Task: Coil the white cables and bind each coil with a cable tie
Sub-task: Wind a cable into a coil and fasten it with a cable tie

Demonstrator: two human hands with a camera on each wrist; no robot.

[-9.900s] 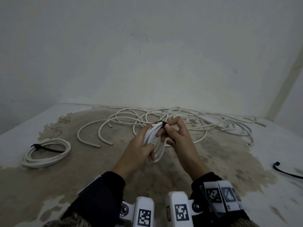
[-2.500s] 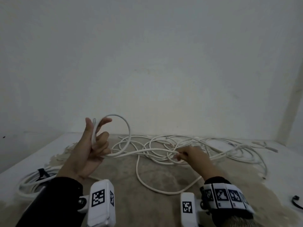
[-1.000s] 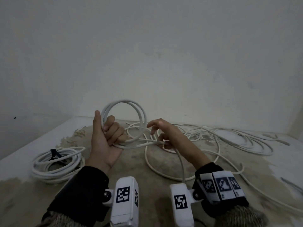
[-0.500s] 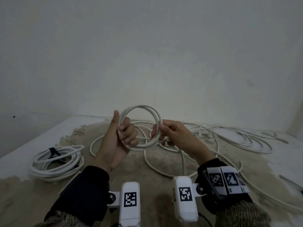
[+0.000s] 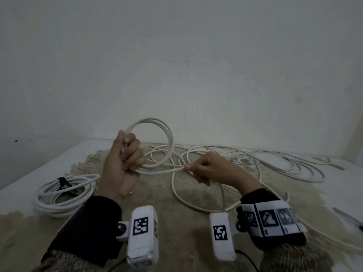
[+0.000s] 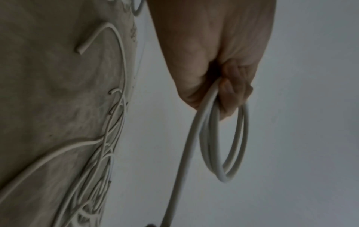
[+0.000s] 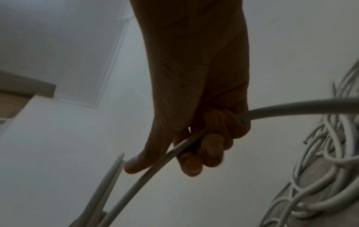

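Observation:
My left hand [image 5: 125,160] is raised above the floor and grips a small coil of white cable [image 5: 169,138] of about two or three loops; the coil [image 6: 225,147] hangs from its curled fingers [image 6: 231,95] in the left wrist view. The same cable runs on to my right hand [image 5: 204,167], which pinches it between thumb and fingers [image 7: 207,147] just right of the coil. From there the loose cable [image 5: 182,195] drops to the floor and joins a tangle of white cables [image 5: 275,161]. A finished coil [image 5: 64,193] with a black cable tie [image 5: 62,183] lies at the left.
The floor is stained concrete [image 5: 176,222] with white patches, closed off by a plain white wall [image 5: 176,65] close behind the tangle. A dark cable tie [image 5: 347,216] lies at the far right edge. Wrist camera units [image 5: 143,232] sit under both forearms.
In the last half second my right hand has let go of the coil's right side and slid outward along the cable. The left hand has lifted the coil slightly.

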